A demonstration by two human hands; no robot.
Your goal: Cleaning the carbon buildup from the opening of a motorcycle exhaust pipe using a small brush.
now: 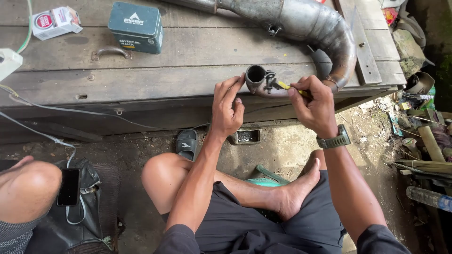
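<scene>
A curved metal exhaust pipe (310, 23) lies on a worn wooden platform (141, 80), its open round end (256, 74) facing me at the front edge. My left hand (227, 107) rests its fingertips against the left side of that open end, fingers apart, holding nothing. My right hand (314, 103), with a watch on its wrist, pinches a small yellow tool (288, 86) whose tip touches the clamp fitting (270, 81) beside the opening.
A dark green tin box (136, 26), a small red-and-white pack (54, 21) and a metal handle (112, 51) are on the platform. Cables trail at left. Another person's knee (26, 188), a phone (69, 186) on a black bag, a sandal (187, 143) and debris at right.
</scene>
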